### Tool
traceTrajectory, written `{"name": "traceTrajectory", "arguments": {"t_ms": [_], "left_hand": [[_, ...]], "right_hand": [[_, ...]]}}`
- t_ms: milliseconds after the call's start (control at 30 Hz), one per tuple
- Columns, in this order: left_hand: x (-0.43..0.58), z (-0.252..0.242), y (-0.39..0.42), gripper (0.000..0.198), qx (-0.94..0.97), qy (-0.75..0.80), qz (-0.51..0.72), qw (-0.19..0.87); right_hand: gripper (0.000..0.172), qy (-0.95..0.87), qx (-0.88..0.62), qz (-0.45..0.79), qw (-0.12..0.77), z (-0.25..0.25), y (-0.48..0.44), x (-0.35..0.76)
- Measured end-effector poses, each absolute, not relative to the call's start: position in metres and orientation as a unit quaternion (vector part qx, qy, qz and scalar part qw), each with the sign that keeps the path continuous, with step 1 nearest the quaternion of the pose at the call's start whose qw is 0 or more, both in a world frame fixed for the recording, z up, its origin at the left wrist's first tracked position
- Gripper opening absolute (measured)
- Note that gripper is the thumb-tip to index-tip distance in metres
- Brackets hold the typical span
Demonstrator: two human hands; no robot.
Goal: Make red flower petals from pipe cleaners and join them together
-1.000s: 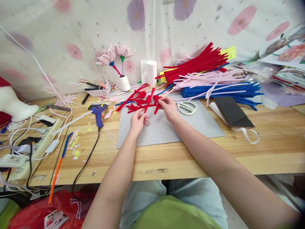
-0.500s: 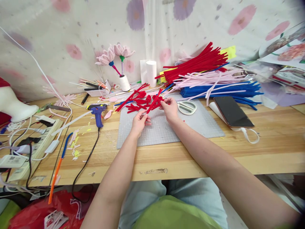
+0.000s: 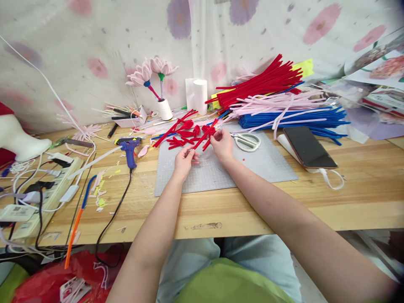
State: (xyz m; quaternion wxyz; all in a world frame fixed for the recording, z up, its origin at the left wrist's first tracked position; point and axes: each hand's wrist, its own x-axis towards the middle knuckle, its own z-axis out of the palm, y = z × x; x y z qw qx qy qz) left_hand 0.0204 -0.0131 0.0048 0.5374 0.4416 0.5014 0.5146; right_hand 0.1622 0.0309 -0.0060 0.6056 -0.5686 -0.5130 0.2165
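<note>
My left hand (image 3: 184, 162) is closed in a pinch on the lower end of a red pipe cleaner (image 3: 201, 139), which slants up to the right. Close beside it, my right hand (image 3: 222, 145) has its fingers closed on a short red pipe cleaner piece (image 3: 206, 145) that crosses near the longer one. Just behind both hands lies a pile of cut and bent red pipe cleaner pieces (image 3: 186, 134). Under the hands is a grey cutting mat (image 3: 202, 181). White-handled scissors (image 3: 251, 147) rest on it, to the right of my right hand.
Bundles of red (image 3: 259, 86), pink (image 3: 277, 104) and blue pipe cleaners (image 3: 293, 119) lie at the back right. A phone (image 3: 309, 147) leans on the right. Leftward are a blue glue gun (image 3: 130, 153), a power strip (image 3: 57, 193) and cables. Pink flowers (image 3: 142, 75) stand behind.
My right hand has shifted slightly left, and the short red piece in it now angles down away from the longer one. My left hand has barely moved.
</note>
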Motion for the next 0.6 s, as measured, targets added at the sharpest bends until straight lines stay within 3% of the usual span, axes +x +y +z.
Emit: {"name": "traceTrajectory", "arguments": {"t_ms": [167, 333, 600], "left_hand": [[0.021, 0.006, -0.014, 0.023, 0.434, 0.501, 0.509, 0.550], [0.021, 0.006, -0.014, 0.022, 0.427, 0.501, 0.513, 0.551], [0.020, 0.003, -0.010, 0.021, 0.398, 0.508, 0.541, 0.540]], "right_hand": [[0.013, -0.517, -0.553, 0.206, 0.620, -0.007, 0.035, 0.165], [0.032, -0.500, -0.507, 0.337, 0.616, -0.012, 0.041, 0.161], [0.019, -0.426, -0.508, 0.430, 0.613, -0.005, 0.036, 0.159]]}}
